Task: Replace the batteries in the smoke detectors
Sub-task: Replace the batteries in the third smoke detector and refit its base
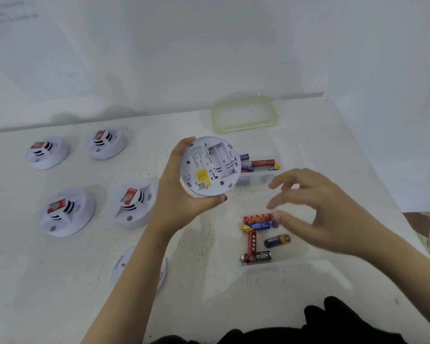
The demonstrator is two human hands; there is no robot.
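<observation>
Holding white round plastic smoke detector [210, 166] w/ L grip [181, 197], underside up; hovering R grip [318, 204], fingers slack, over mixed AA batts [257, 225] at 4 o'clock.

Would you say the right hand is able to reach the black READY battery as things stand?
Probably yes: the right hand hovers open just above the uncovered clear tray, and the black READY battery lies exposed in it; only a red battery overlaps one end.
</observation>
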